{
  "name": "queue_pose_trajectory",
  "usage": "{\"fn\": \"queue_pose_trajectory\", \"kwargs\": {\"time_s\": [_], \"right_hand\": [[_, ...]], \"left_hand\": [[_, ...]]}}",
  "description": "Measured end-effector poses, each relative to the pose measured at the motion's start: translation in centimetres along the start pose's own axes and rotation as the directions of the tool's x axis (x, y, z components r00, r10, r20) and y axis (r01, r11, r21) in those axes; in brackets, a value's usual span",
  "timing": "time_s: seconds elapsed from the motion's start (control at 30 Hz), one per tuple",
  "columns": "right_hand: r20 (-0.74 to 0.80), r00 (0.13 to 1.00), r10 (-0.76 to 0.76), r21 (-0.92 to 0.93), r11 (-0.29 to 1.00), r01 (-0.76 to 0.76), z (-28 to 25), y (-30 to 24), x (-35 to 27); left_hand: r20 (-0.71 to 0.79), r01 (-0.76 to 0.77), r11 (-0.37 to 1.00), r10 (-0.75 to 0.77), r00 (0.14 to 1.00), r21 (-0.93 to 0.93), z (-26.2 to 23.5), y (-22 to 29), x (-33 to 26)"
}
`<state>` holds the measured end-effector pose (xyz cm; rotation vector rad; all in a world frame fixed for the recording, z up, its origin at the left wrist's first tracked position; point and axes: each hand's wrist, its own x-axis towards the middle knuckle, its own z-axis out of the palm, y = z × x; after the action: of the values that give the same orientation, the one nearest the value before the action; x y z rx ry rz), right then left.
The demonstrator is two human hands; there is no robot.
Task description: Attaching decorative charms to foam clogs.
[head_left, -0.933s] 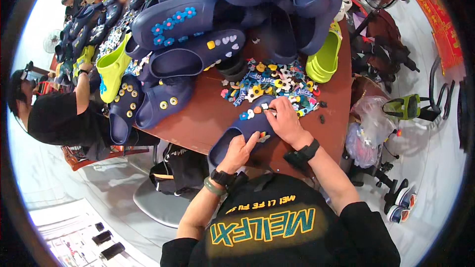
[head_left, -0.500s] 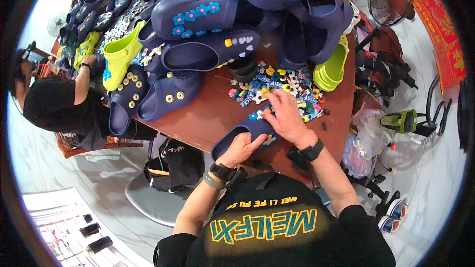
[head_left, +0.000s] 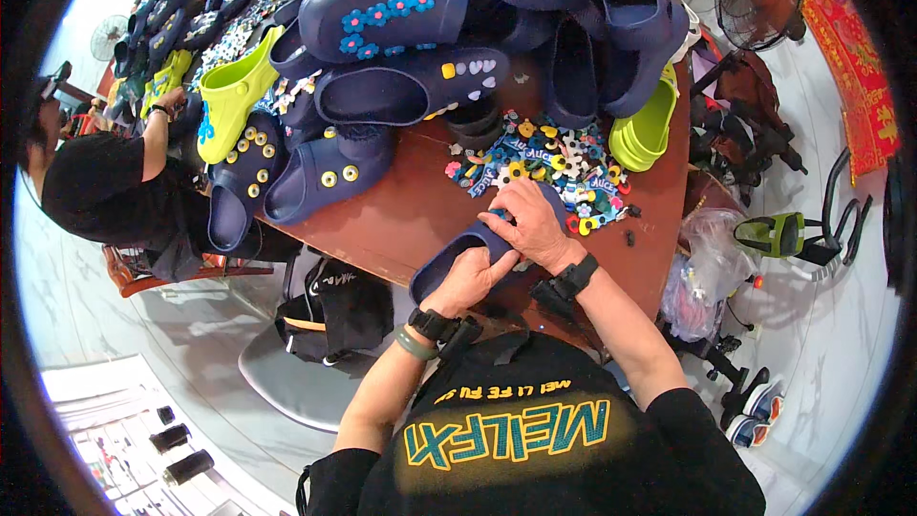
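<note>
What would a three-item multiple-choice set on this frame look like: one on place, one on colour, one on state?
1. Where is the heap of small charms?
A. on the floor
B. on the table beyond the hands
C. on the chair

2. What colour is the clog in the hands?
A. lime green
B. red
C. navy blue

3. How is that clog held?
A. both hands on it
B. left hand only
C. lying untouched

Key: 1 B, the charms lie on the brown table past the right hand; 2 C, it is dark blue; 3 A, the left hand grips one end while the right hand presses on top.
</note>
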<state>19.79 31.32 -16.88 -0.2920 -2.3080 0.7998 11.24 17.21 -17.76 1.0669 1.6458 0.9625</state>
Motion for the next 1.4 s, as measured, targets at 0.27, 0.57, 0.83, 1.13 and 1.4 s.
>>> {"fn": "queue_pose_trajectory", "kwargs": {"time_s": [0.27,0.57,0.83,1.13,1.4], "right_hand": [[-0.029,0.999,-0.025,0.073,0.997,0.027,0.1,0.7,0.2],[0.556,0.829,0.062,0.099,0.985,-0.141,-2.2,1.7,3.3],[0.636,0.772,-0.005,0.185,0.972,-0.146,-1.9,2.8,2.3],[0.373,0.928,-0.002,-0.055,0.998,0.024,0.7,2.4,3.0],[0.114,0.993,0.027,-0.035,0.999,-0.023,0.9,1.4,-0.2]], "left_hand": [[-0.005,-0.002,0.999,0.002,1.0,0.041,-0.5,1.0,0.5],[0.094,-0.13,0.951,0.107,0.99,0.28,-2.0,1.8,0.5],[0.032,-0.124,0.989,0.127,0.991,-0.086,-0.8,1.8,-1.2],[-0.03,-0.092,0.967,0.088,0.996,-0.239,-0.4,-2.1,1.6],[-0.239,0.012,0.685,-0.27,0.933,-0.729,0.1,3.6,0.4]]}}
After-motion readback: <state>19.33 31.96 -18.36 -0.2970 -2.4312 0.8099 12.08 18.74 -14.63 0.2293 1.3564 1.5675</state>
